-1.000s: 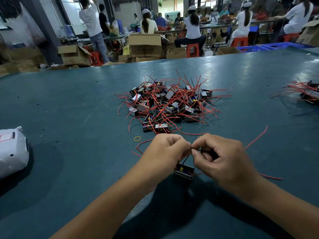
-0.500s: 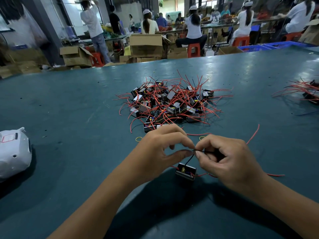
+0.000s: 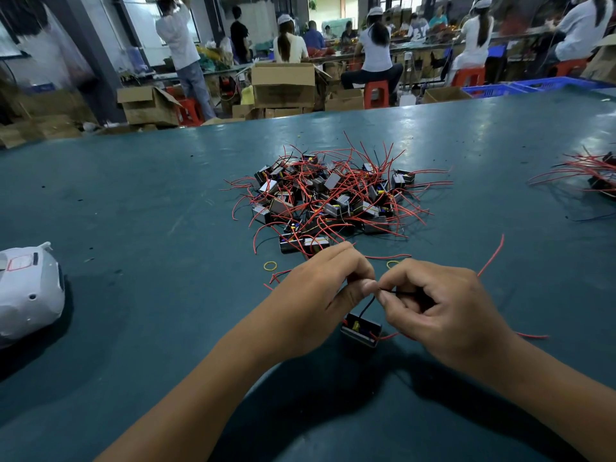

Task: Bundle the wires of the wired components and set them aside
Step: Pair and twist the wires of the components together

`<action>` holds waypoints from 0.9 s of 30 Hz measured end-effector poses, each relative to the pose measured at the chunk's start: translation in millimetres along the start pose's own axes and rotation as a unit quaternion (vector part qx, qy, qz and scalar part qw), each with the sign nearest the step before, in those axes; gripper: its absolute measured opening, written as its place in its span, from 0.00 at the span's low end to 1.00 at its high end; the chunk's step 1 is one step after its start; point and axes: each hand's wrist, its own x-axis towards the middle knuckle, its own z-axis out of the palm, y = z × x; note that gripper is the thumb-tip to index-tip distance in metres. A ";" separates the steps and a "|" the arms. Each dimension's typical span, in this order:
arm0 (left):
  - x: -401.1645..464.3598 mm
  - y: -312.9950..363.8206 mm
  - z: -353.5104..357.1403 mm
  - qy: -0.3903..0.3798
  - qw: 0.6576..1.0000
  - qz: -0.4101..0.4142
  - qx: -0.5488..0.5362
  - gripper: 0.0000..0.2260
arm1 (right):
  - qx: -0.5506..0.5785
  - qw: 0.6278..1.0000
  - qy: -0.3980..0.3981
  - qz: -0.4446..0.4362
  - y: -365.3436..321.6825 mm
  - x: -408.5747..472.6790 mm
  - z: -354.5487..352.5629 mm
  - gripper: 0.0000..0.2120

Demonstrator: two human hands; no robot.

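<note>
Pinching the black wire (image 3: 386, 291) tighter now, left hand (image 3: 320, 295) and right hand (image 3: 440, 305) draw closer; component (image 3: 361, 329) still unbundled.

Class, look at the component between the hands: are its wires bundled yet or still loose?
Still loose: both hands pinch its black wire, while red wires trail across the table.

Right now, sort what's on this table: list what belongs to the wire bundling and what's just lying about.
Belongs to the job:
- component, its black wire pinched by left hand and right hand
- pile of wired components
- rubber band

Just lying about:
- white plastic shell
- cardboard boxes beyond the table
</note>
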 end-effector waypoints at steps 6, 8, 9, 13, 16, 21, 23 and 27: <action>0.0 7.9 3.1 -0.012 0.965 -0.177 -0.191 0.09 | -0.026 1.000 0.017 0.004 -0.6 0.9 2.6 0.02; 0.4 10.7 2.2 -0.008 0.932 -0.252 -0.259 0.12 | -0.043 0.999 0.016 -0.005 -2.2 1.0 3.0 0.04; 0.5 11.7 1.7 -0.009 0.916 -0.279 -0.287 0.14 | -0.051 0.999 0.013 -0.013 -3.3 1.1 3.0 0.04; 1.3 16.0 1.6 -0.022 0.854 -0.346 -0.388 0.16 | -0.078 0.996 0.002 -0.043 -7.5 1.9 3.3 0.06; 2.4 16.1 1.3 -0.015 0.867 -0.336 -0.368 0.16 | -0.070 0.997 0.004 -0.037 -6.5 1.7 3.2 0.06; -0.5 5.7 -10.9 0.048 0.991 -0.084 -0.093 0.04 | -0.026 1.000 0.015 0.003 -1.5 -0.1 2.0 0.06; -1.3 2.9 -14.2 0.040 0.999 -0.007 -0.018 0.06 | -0.008 1.000 0.013 0.012 -1.0 -0.5 2.1 0.06; 0.5 0.2 -13.7 0.052 0.994 0.083 0.054 0.04 | 0.028 0.999 0.003 0.017 -1.5 -0.6 1.1 0.04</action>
